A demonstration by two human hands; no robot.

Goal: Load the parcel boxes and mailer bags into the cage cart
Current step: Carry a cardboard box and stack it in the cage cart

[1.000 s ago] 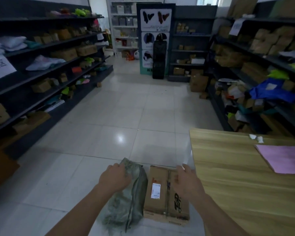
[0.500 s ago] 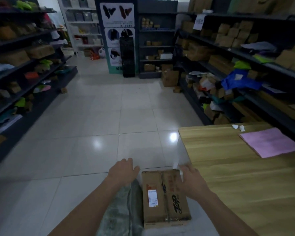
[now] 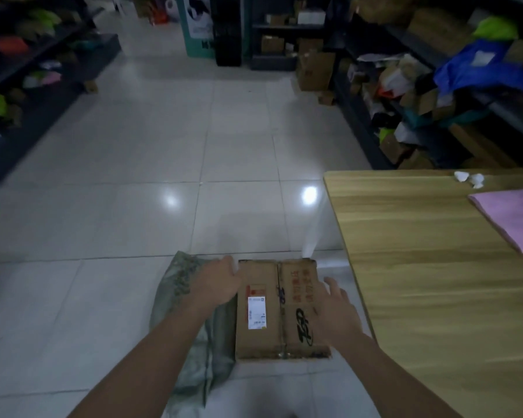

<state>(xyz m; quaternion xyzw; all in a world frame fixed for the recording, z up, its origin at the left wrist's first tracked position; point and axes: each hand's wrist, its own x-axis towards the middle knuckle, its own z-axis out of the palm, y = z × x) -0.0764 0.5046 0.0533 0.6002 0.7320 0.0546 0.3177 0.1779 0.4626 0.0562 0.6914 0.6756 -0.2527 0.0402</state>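
Note:
A brown cardboard parcel box [image 3: 263, 309] with a white label is held low in front of me above the tiled floor. A grey-green mailer bag [image 3: 184, 285] lies against its left side. My left hand [image 3: 218, 283] curls over the top of the bag, fingertips at the box's left edge. My right hand [image 3: 334, 300] lies flat against the box's right side with fingers straight and spread. No cage cart is in view.
A wooden table [image 3: 435, 267] stands close on my right, with a pink sheet [image 3: 514, 215] and white scraps [image 3: 468, 178] on it. Dark shelves of parcels [image 3: 420, 95] line the right side, another shelf row [image 3: 27, 70] the left. Tiled floor [image 3: 194, 131] stretches ahead.
My view has tilted down and the room has darkened. The left hand has shifted right toward the box's edge, and the right hand has slid back along the box's right side.

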